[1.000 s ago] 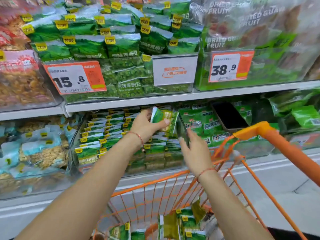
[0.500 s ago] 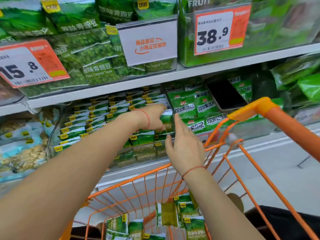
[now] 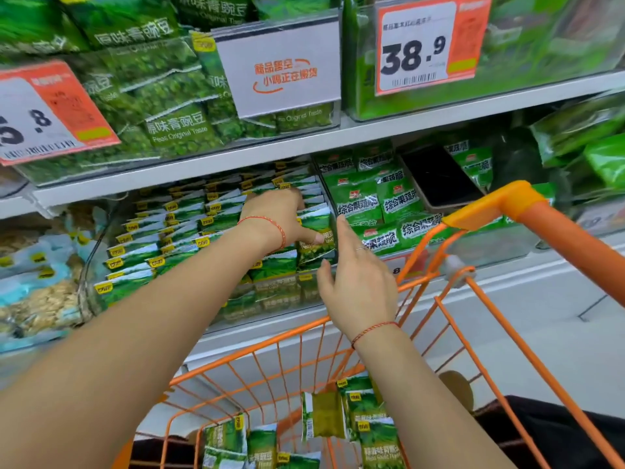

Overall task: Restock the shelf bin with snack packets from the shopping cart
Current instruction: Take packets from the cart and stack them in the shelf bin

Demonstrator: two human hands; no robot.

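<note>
Left grip [image 3: 280, 218] pinching a packet [image 3: 316, 231] in the packet-filled bin [image 3: 101, 292]; right grip [image 3: 358, 282] slack.

Glossy film packets, clear plastic bin, coated wire cart

The green snack packets [image 3: 314, 231] in the bin are shiny plastic film, catching light along their creases; those in the cart [image 3: 365, 411] have the same slick sheen. The shelf bin [image 3: 101, 265] is clear, hard plastic, slightly scuffed. The shopping cart [image 3: 473, 299] is thin metal wire with a smooth orange coating, and its handle [image 3: 558, 231] looks like smooth matt plastic. The price cards [image 3: 426, 45] are flat printed paper behind clear holders. The shelf edge [image 3: 372, 137] is smooth, pale painted metal. A phone [image 3: 436, 177] shows dark glossy glass.
</note>
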